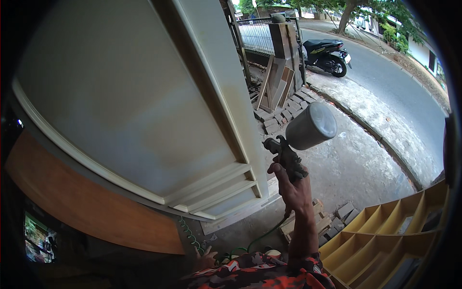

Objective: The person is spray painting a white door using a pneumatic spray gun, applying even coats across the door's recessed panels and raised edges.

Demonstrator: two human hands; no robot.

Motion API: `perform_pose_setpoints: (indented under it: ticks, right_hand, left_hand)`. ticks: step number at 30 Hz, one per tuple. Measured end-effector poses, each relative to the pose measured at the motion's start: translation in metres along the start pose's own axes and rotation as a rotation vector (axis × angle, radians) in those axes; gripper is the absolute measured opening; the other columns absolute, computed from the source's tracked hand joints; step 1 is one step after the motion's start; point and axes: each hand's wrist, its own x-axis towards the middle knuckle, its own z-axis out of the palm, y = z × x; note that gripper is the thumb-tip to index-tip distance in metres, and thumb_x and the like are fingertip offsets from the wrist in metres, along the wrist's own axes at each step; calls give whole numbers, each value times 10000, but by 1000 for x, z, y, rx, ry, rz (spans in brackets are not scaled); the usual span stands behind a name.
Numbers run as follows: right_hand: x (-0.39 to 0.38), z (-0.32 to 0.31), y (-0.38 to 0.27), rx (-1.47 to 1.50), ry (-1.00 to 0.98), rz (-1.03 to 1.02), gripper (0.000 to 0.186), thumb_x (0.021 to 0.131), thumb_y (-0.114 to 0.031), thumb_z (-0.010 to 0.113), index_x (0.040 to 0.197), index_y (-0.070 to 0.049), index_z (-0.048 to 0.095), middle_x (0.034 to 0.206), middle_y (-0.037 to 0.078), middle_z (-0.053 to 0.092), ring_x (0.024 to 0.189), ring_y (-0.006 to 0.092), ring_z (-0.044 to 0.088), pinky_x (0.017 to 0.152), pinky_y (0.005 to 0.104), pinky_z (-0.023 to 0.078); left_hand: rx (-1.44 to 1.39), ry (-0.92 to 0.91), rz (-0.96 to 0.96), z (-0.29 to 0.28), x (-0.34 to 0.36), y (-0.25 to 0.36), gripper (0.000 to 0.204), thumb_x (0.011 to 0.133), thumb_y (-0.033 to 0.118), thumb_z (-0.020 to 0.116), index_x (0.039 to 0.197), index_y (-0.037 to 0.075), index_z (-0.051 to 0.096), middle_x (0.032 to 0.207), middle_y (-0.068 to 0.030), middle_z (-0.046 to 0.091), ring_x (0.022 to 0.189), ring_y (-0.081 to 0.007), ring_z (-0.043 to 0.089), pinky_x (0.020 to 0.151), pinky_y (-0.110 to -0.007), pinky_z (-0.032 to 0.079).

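Note:
My right hand (294, 191) is wrapped round a dark metal spray gun (288, 159), its nozzle pointing left. On top of the gun sits a tilted grey cup (309, 129). A green hose (264, 234) runs from below my right hand down toward my body. Left of the nozzle, and apart from it, stands a large whitish panel (144, 115) with raised moulding and uneven, yellowish patches. Low in the view, in shadow, my left hand (206, 260) has its fingers apart, beside a coiled stretch of green hose. Whether it touches the hose is hard to see.
An orange-brown board (91, 192) lies at the left. Yellow wooden shelving (385, 231) stands close at lower right, near a wooden pallet (320, 219). Beyond are paving bricks (288, 111), leaning boards (274, 86), a kerb and a parked motorbike (327, 57).

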Motion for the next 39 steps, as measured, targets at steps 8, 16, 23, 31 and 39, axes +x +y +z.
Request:
perform_pose_setpoints:
  ticks: [8,16,23,31,39]
  right_hand:
    - [3,8,-24,-28,-176,40,249,1140,-193,578,1075,-14,740,608,-61,503,513,26,426,516,271,353]
    - [2,9,-43,3,-223,102,216,1085,-126,625,1054,39,762,992,162,742,892,220,693,863,387,552]
    - [23,15,-77,-136,-250,-81,169,1085,-111,604,1056,14,714,866,102,728,780,152,655,742,353,533]
    - [42,27,-102,-87,-220,-33,210,1105,-170,629,1039,10,715,800,66,702,727,118,600,690,337,493]
    - [49,25,-119,-121,-224,-73,254,1111,-216,632,1013,-10,744,783,48,697,724,109,581,685,330,474]
  left_hand:
    - [-82,-311,-132,-36,-15,53,459,890,512,806,1138,126,813,927,-149,802,834,-247,771,794,-416,574]
    - [-92,3,-77,-27,-25,7,373,824,456,882,883,89,841,775,-48,789,691,-139,701,718,-370,574]
    - [-6,-63,-36,-37,-11,12,411,839,487,891,852,86,800,765,-57,772,694,-147,687,690,-390,546]
    - [-25,34,-51,-35,-44,58,473,839,518,886,850,65,752,715,-45,705,676,-136,624,678,-379,520]
    - [-102,263,-35,-21,-51,60,420,879,468,857,896,62,755,751,-105,736,685,-202,695,675,-410,541]
